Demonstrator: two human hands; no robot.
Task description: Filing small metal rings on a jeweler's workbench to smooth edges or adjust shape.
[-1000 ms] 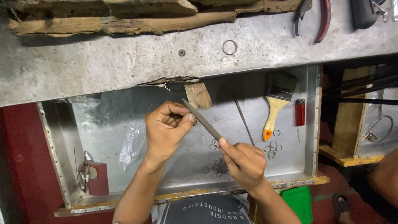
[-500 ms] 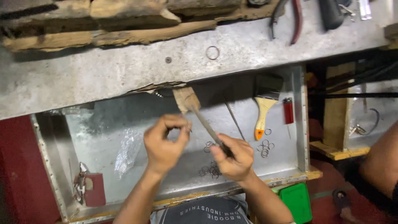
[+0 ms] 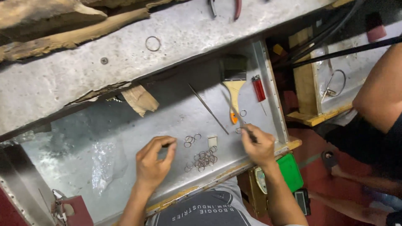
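The hands have split up since a second ago. Back then both were up together over the tray, left fingers pinched right against the thin rod that the right hand held. Now the left hand (image 3: pixel 154 162) has dropped low and to the left, thumb and forefinger curled together as if nipping something tiny, maybe one ring, but it's too small to tell for sure. The right hand (image 3: pixel 258 145) has swung off to the right edge of the tray (image 3: pixel 75 138), fist closed on the rod (image 3: pixel 236 113), which is motion-blurred and points up toward the brush. So it reads like the joint two-handed bit on the rod is over for now and each hand is doing its own thing.

The rings (image 3: pixel 203 158) lie in a loose pile on the tray floor, between the two hands, with a few more just above near a small white square (image 3: pixel 212 141).

Packaging-wise:
- crumpled clear plastic (image 3: pixel 104 161), left of the left hand
- red lighter (image 3: pixel 258 88), beside the yellow-handled brush (image 3: pixel 233 81)
- green box (image 3: pixel 292 171), below the tray's right corner
- a second thin rod (image 3: pixel 208 109) lying loose mid-tray

Another person's arm (image 3: pixel 379 90) sits at far right.
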